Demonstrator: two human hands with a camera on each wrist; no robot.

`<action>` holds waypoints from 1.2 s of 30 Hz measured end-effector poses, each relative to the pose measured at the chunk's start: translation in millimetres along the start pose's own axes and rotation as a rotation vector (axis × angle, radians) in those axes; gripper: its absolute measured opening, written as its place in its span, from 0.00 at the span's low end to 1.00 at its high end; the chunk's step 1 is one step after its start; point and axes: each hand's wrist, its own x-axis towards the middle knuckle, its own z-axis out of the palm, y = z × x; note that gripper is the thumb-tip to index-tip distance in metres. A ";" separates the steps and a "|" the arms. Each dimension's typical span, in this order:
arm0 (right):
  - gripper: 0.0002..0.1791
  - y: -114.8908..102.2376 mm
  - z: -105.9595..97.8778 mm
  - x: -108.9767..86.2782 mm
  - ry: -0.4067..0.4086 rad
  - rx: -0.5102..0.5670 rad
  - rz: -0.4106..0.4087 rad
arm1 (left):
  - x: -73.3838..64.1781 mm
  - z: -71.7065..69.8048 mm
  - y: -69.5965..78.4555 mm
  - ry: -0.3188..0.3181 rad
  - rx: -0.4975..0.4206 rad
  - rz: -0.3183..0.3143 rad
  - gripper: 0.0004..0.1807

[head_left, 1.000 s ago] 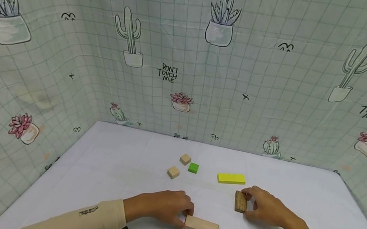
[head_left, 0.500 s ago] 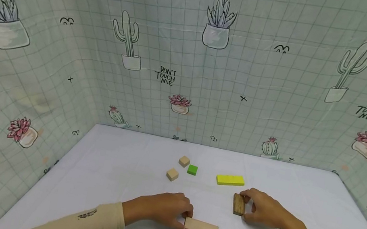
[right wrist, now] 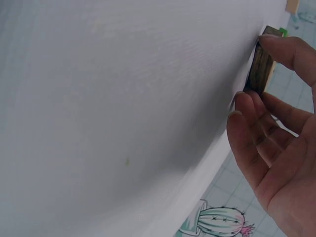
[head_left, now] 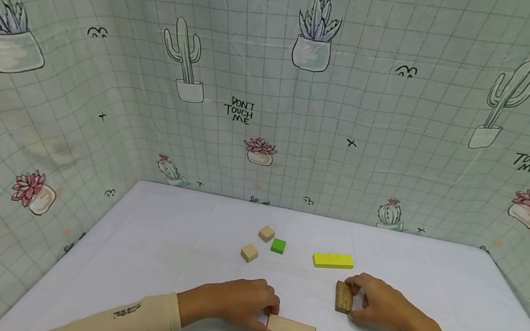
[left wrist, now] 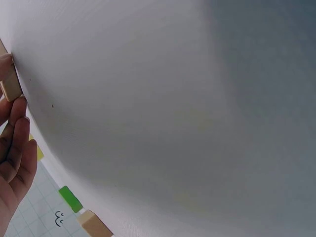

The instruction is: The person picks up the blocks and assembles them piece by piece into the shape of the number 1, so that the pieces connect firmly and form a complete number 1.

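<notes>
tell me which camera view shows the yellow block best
The head view: the yellow block lies unobstructed there, top and front side showing. The left wrist view shows only part, beside the left hand; right wrist: none visible.

A yellow block (head_left: 333,261) is lying on the white counter (head_left: 166,243), toward its far side. To its left, a green block (head_left: 278,246) is sitting close beside a pale wooden cube (head_left: 266,234), while a second pale cube (head_left: 249,253) is resting slightly nearer the camera. Behind, a gridded cloth (head_left: 411,120) is hanging, showing drawn potted cacti (head_left: 185,57), pink succulents (head_left: 260,146) and lettering (head_left: 241,110) reading "DON'T TOUCH ME".
</notes>
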 end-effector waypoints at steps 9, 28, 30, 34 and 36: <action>0.34 -3.6 2.9 2.2 -0.016 0.011 0.000 | -1.0 1.8 -1.2 0.004 0.010 0.005 0.16; 0.34 -9.6 5.4 4.8 -0.033 0.047 -0.039 | -0.5 3.7 -2.1 0.013 0.002 0.000 0.16; 0.34 -10.5 5.8 4.9 -0.033 0.047 -0.042 | -0.9 3.7 -2.0 0.013 0.003 -0.002 0.16; 0.34 -12.2 6.3 5.0 -0.033 0.049 -0.049 | -1.5 4.1 -2.0 0.014 0.006 -0.003 0.16; 0.34 -12.9 6.4 5.2 -0.032 0.046 -0.054 | -1.8 3.9 -1.7 0.014 0.008 -0.001 0.16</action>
